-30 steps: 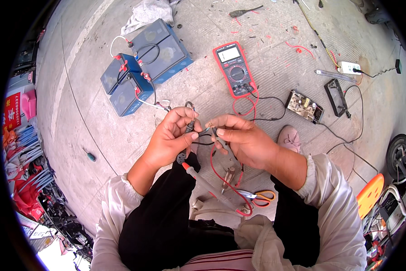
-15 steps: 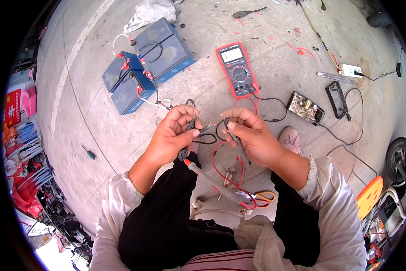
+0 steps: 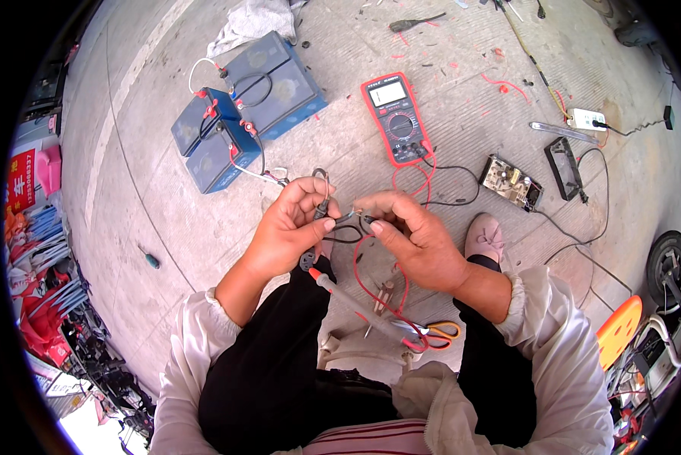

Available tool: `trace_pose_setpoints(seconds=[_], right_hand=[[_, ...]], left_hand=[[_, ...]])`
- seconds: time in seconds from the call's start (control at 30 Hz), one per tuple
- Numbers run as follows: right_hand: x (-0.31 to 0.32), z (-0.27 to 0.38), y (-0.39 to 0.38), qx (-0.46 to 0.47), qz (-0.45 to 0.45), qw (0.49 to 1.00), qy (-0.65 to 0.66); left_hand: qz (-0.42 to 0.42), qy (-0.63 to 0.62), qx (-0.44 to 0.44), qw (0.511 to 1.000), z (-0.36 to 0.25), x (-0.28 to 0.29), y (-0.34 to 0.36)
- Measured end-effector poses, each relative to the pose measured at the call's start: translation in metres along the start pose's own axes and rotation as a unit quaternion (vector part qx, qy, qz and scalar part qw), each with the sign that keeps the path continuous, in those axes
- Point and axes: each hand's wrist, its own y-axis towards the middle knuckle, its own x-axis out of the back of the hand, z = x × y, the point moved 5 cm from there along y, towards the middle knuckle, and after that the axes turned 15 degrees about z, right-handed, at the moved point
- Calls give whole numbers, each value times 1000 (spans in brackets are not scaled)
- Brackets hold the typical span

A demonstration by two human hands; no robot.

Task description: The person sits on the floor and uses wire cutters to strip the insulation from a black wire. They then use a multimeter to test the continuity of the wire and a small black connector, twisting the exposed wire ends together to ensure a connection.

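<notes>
My left hand [image 3: 299, 220] is closed on a black cable [image 3: 321, 208]; a short grey-black length with bare strands sticks out past its thumb. Below that hand hangs a round black connector [image 3: 308, 260] with holes in its face. Opposite, my right hand [image 3: 412, 235] pinches a black cable end [image 3: 368, 219], mostly hidden by the fingers. Its fingertips meet the bare copper strands [image 3: 358, 212] between both hands. A pale, translucent tube-like piece [image 3: 363, 309] with a red tip lies by my left knee, a red lead at its far end.
Blue-sided batteries [image 3: 261, 91] joined by wires stand at the left. A red multimeter [image 3: 396, 119] lies ahead, with an opened circuit board [image 3: 512, 182] and black case half [image 3: 564, 168] to its right. Orange-handled scissors [image 3: 440, 334] lie between my legs. A screwdriver [image 3: 152, 260] lies left; a white power strip [image 3: 587, 119] right.
My right hand has moved left toward my left hand, bringing its fingertips to the bare strands. The dark length that hung below its fingers no longer shows. My left hand stays put.
</notes>
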Motion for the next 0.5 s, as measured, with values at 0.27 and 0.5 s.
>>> trace_pose_setpoints(seconds=[0.27, 0.5], right_hand=[[3, 4, 1, 29, -16, 997, -74], [4, 7, 2, 29, -20, 996, -85]], left_hand=[[0, 8, 0, 1000, 1, 0, 0], [3, 12, 6, 1000, 0, 0, 0]])
